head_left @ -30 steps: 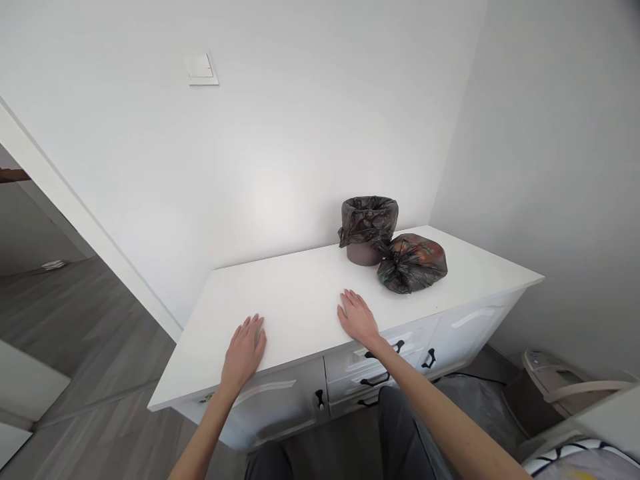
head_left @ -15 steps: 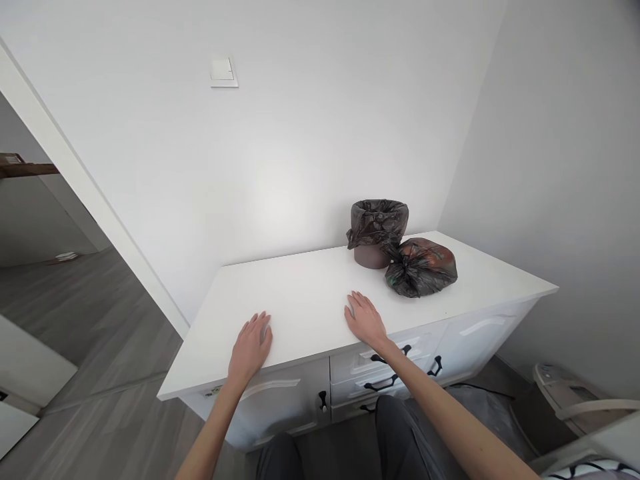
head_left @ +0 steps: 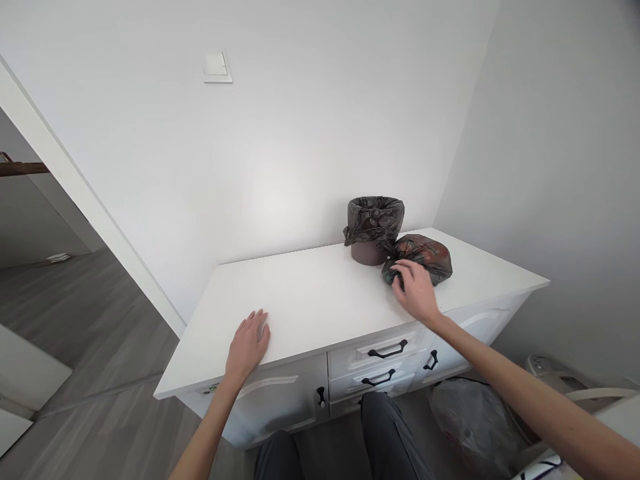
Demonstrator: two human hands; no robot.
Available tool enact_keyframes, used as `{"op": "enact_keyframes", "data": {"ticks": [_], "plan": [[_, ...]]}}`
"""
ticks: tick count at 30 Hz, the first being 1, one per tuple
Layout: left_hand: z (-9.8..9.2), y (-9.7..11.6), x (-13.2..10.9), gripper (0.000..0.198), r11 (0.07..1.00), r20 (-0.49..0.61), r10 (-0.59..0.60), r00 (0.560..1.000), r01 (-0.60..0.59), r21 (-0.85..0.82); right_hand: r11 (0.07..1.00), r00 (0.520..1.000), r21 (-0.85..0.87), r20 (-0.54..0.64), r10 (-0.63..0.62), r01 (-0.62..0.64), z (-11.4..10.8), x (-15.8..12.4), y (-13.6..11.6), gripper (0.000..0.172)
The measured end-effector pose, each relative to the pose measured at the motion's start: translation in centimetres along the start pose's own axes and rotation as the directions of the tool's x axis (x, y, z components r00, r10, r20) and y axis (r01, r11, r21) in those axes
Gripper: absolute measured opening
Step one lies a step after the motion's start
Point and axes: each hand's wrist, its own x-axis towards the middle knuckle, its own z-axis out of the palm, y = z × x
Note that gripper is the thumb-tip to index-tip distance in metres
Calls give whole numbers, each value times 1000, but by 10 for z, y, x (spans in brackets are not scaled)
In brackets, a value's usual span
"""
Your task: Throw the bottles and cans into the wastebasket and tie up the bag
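On the white cabinet top (head_left: 295, 290) my left hand (head_left: 249, 342) lies flat near the front edge, fingers stretched out and holding nothing. My right hand (head_left: 416, 291) is over the near side of a tied black plastic bag (head_left: 429, 252); its fingers are curved and apart, and I cannot tell whether they touch the plastic. Reddish round shapes show dimly through the bag. Just behind and to its left stands a small brown trash bin (head_left: 367, 253), its rim covered by a black bin liner (head_left: 374, 220).
Below the top are drawers with black handles (head_left: 388, 348) and cupboard doors. A clear plastic bag (head_left: 470, 413) and a pale appliance (head_left: 555, 373) are on the floor at right. A light switch (head_left: 217, 68) is on the wall; a doorway opens at left.
My right hand has lifted off the cabinet top and moved right to the tied black bag. My left hand stays where it was. The view has shifted slightly.
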Motion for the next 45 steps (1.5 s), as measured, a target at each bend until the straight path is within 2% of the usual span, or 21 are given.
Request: {"op": "enact_keyframes", "data": {"ticks": [2,3,6,9,12,17,22,27,35,39,45], "plan": [[1,0,1,51,1000,0,-7,1000,7,1,993,995,-68,-38,96,-99,1,8,28,40],[0,0,1,50,1000,-4,-12,1000,12,1,987,992,-97,-13,125,-126,4,11,40,41],[-1,2,1,49,1000,-16,-20,1000,20,-1,970,968,-157,142,207,-185,16,17,60,49],[-4,4,1,48,1000,-24,-12,1000,13,6,945,912,-196,269,309,-263,28,19,62,56],[-5,5,1,46,1000,-37,-5,999,6,11,928,892,-217,278,355,-302,36,16,52,57],[-4,5,2,46,1000,-25,-8,1000,9,11,930,928,-164,130,350,-328,47,-4,30,49],[-1,5,3,46,1000,-17,-17,1000,17,-3,964,964,-26,41,264,-264,52,-24,16,44],[1,3,2,47,999,-16,-33,999,33,-16,972,975,83,13,220,-220,51,-27,11,39],[-1,6,2,47,999,-4,-37,999,37,-15,970,982,155,48,184,-189,60,-33,1,37],[-2,6,3,48,999,2,-38,999,38,-16,960,982,223,118,146,-169,67,-35,-28,41],[-4,6,1,46,1000,-32,-9,999,8,-10,934,973,354,231,-27,-58,77,-30,-98,45]]}}
